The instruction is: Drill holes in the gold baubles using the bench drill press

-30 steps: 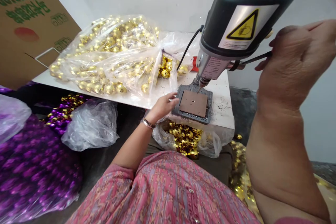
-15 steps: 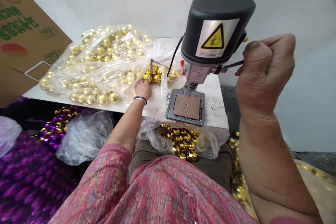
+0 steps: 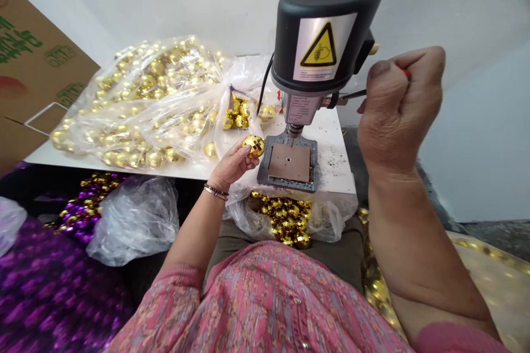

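Observation:
My left hand [image 3: 231,166] holds a faceted gold bauble [image 3: 254,146] in its fingers, just left of the drill's square base plate [image 3: 289,162]. That grey plate carries a brown pad with a central hole. Above it hangs the drill bit [image 3: 292,138], with the black-headed bench drill [image 3: 321,27] rising behind. My right hand [image 3: 399,110] is raised in a fist around the drill's thin black lever [image 3: 353,94]. A plastic bag of gold baubles [image 3: 138,113] lies on the white table [image 3: 331,174], and another bag of them [image 3: 285,218] rests on my lap.
A cardboard box [image 3: 37,60] stands at the upper left. Purple and gold baubles [image 3: 85,201] and a purple-filled bag [image 3: 49,287] lie low on the left beside a crumpled plastic bag [image 3: 134,226]. Gold material [image 3: 376,292] spreads low on the right. Walls close the back.
My left hand has come back from the bag toward the plate, now holding a gold bauble. My right hand remains raised on the lever. The whole view has shifted slightly.

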Tool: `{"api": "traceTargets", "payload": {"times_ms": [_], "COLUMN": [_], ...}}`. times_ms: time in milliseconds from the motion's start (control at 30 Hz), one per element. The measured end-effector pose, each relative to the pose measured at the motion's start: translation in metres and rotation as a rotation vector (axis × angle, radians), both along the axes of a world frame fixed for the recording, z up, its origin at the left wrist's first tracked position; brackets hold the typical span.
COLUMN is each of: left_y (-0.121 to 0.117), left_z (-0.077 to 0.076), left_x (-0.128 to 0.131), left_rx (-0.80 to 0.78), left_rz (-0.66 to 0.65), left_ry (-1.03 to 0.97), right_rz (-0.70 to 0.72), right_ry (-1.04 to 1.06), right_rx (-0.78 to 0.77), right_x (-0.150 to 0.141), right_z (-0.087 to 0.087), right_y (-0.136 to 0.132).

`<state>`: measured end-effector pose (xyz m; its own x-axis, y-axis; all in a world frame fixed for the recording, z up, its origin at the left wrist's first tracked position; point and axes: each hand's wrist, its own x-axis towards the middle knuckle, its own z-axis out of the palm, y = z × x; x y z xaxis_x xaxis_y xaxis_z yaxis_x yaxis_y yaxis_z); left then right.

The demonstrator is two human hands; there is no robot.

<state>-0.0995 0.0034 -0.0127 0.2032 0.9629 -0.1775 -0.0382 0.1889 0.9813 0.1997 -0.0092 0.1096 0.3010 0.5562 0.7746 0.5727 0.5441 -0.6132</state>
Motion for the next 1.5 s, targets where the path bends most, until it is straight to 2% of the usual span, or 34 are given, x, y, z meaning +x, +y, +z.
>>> {"api": "traceTargets", "payload": {"times_ms": [133, 233, 333, 467, 633, 733, 867, 1100, 1200, 1300, 1500], "left_y": [-0.009, -0.007, -0.003, 0.000, 0.004, 0.007, 0.008, 0.013, 0.019, 0.023, 0.026], "left_z": [0.002, 0.004, 0.003, 0.001, 0.004, 0.005, 0.007, 0.013, 0.012, 0.011, 0.014], "left_x": [0.014, 0.025, 0.036, 0.048, 0.055, 0.057, 0.061, 0.077, 0.081, 0.079, 0.069], "left_rx": [-0.041, 0.050, 0.099, 0.110, 0.140, 0.172, 0.205, 0.245, 0.285, 0.274, 0.146], "left_rz": [-0.087, -0.158, -0.156, -0.112, -0.126, -0.153, -0.155, -0.177, -0.189, -0.201, -0.229], "left_ry": [-0.004, 0.145, 0.315, 0.413, 0.489, 0.546, 0.625, 0.729, 0.745, 0.712, 0.550], "right_rz": [-0.017, -0.011, 0.021, 0.000, -0.116, -0.142, -0.127, -0.019, 0.025, 0.007, -0.013], "right_ry": [0.026, 0.020, 0.001, 0.012, 0.078, 0.107, 0.123, 0.110, 0.106, 0.089, 0.142], "right_rx": [-0.006, -0.017, -0.079, -0.233, -0.443, -0.484, -0.473, -0.347, -0.338, -0.379, -0.384], "right_x": [-0.004, -0.006, -0.007, -0.008, -0.016, -0.021, -0.023, -0.014, -0.011, -0.012, -0.020], "right_z": [0.003, 0.009, 0.019, 0.045, 0.084, 0.094, 0.093, 0.080, 0.076, 0.077, 0.085], "right_y": [-0.001, 0.000, 0.004, 0.018, 0.038, 0.043, 0.045, 0.056, 0.059, 0.056, 0.047]}}
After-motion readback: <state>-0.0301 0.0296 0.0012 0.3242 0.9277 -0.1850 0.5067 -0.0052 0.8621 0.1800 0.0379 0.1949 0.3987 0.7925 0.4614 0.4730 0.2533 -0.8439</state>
